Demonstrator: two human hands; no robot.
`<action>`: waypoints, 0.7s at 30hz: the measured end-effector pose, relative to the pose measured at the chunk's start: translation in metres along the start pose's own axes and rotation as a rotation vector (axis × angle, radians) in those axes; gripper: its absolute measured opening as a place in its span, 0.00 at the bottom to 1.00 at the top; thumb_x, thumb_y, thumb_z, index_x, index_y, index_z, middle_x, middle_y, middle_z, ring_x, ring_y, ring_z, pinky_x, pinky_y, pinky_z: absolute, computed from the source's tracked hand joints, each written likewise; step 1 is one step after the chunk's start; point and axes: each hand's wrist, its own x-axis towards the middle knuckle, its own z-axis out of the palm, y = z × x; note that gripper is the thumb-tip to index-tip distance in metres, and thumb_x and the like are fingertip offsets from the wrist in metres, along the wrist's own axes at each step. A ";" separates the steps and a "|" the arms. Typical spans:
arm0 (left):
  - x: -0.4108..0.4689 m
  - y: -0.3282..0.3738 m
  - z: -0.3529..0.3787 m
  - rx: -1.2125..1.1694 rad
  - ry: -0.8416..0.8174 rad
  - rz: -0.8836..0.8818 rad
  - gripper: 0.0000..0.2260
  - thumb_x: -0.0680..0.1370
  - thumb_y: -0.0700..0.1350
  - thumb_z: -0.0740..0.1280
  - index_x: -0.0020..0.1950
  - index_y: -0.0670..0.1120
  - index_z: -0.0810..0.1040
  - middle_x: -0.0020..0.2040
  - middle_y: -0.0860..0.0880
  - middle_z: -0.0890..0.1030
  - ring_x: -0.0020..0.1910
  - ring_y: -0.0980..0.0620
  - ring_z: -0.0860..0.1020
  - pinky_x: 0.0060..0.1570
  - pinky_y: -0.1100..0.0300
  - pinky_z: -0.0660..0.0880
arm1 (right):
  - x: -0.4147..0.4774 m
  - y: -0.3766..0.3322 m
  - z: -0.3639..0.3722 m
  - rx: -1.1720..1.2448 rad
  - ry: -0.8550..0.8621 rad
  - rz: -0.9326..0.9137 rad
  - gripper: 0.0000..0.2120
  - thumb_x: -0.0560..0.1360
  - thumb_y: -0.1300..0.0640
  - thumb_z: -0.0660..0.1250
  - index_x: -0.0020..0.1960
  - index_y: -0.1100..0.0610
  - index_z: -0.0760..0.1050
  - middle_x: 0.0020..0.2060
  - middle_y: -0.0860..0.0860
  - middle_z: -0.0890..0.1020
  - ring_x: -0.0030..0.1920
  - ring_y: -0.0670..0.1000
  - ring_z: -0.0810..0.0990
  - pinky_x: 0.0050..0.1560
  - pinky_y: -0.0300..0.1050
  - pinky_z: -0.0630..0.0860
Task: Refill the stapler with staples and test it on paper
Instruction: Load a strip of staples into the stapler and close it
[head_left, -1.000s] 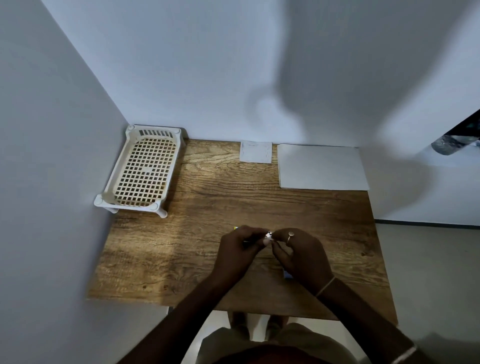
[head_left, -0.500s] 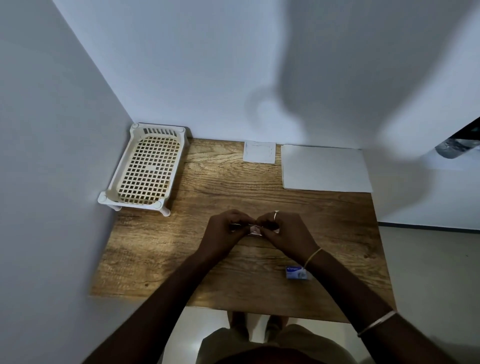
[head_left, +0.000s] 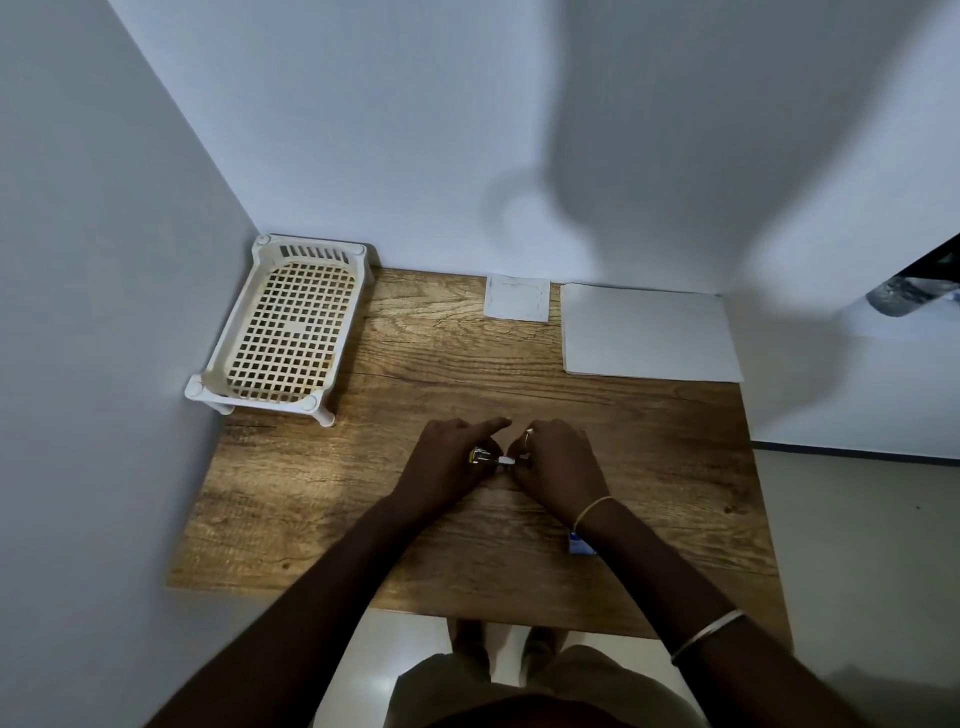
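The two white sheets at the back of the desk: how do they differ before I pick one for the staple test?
The small sheet is roughly square and much smaller; the large sheet is a wide rectangle. The small sheet shows a faint drawn border; the large sheet looks blank. The small sheet sits nearer the desk's middle; the large sheet reaches the right edge. Both are white, lie flat against the back wall, and are untouched by either hand.

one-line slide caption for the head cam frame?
Both hands, left hand and right hand, work a small stapler over the wooden desk, paper waiting behind.
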 end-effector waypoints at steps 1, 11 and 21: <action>0.000 -0.001 0.001 0.024 -0.014 0.003 0.27 0.73 0.50 0.76 0.72 0.52 0.76 0.50 0.56 0.87 0.47 0.55 0.82 0.52 0.53 0.77 | 0.001 0.000 0.001 -0.011 -0.011 0.000 0.10 0.75 0.48 0.69 0.54 0.47 0.84 0.50 0.48 0.82 0.54 0.54 0.77 0.55 0.51 0.73; -0.003 -0.004 0.008 0.036 -0.037 0.002 0.28 0.73 0.43 0.76 0.73 0.49 0.75 0.55 0.53 0.85 0.53 0.50 0.79 0.52 0.54 0.74 | 0.003 0.003 0.010 0.072 0.009 0.014 0.11 0.73 0.58 0.69 0.54 0.54 0.85 0.48 0.53 0.83 0.51 0.56 0.80 0.50 0.48 0.75; 0.006 -0.017 0.008 0.038 -0.046 -0.043 0.29 0.70 0.43 0.78 0.70 0.48 0.77 0.62 0.50 0.81 0.59 0.51 0.77 0.55 0.62 0.70 | 0.006 0.003 0.010 0.108 0.058 0.021 0.11 0.74 0.56 0.69 0.55 0.52 0.85 0.46 0.51 0.84 0.49 0.53 0.80 0.47 0.46 0.75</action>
